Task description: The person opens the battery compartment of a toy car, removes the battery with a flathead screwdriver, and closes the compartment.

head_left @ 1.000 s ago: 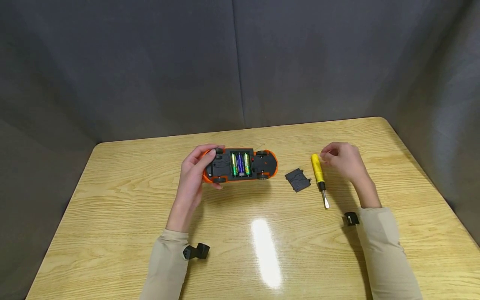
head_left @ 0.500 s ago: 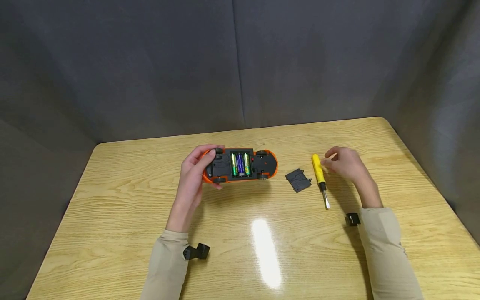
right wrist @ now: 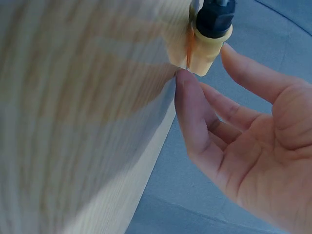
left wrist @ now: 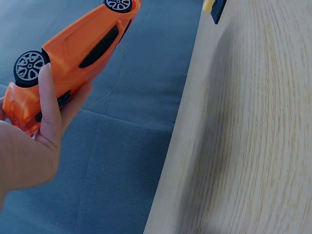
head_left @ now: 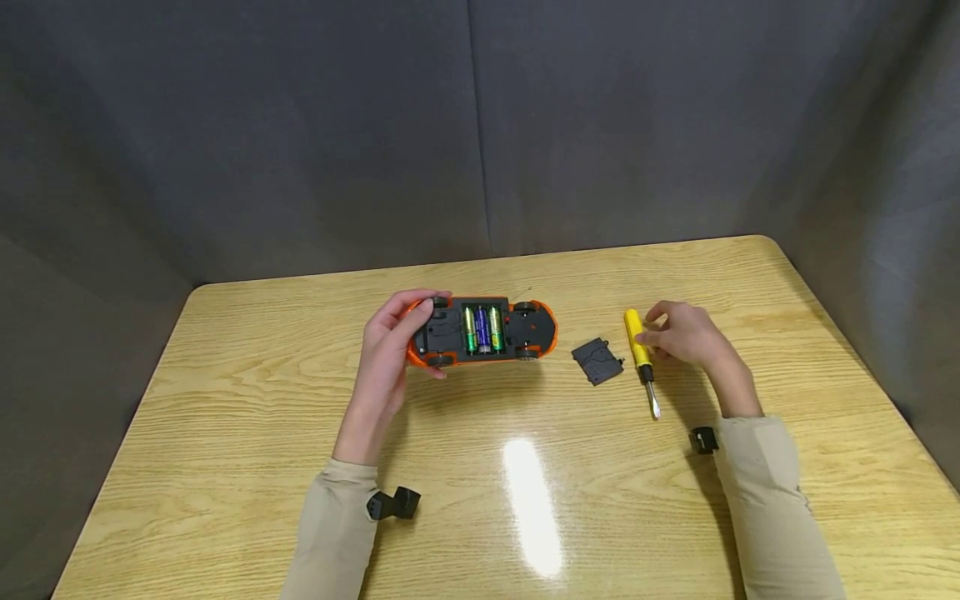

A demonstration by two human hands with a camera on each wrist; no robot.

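My left hand (head_left: pixel 384 354) grips one end of an orange toy car (head_left: pixel 537 329), held underside up above the table. Three batteries (head_left: pixel 482 330), two green-gold and one blue, sit side by side in its uncovered battery compartment. In the left wrist view the toy car (left wrist: pixel 80 53) shows its orange side and two wheels, fingers spread along the body. A screwdriver (head_left: pixel 637 337) with a yellow handle lies on the table, its flat tip toward me. My right hand (head_left: pixel 690 337) is beside the handle, thumb tip right at it, fingers loosely bent. A dark battery cover (head_left: pixel 597 362) lies left of the screwdriver.
The wooden table (head_left: pixel 247 400) has a bright light reflection near its front middle. A grey fabric partition (head_left: pixel 337 133) stands behind the table and along both sides. Small black camera mounts (head_left: pixel 395 503) project from the wrists.
My right hand has come slightly down from the top of the screwdriver handle to its side, thumb now overlapping the handle. The left hand and toy car stay nearly still.
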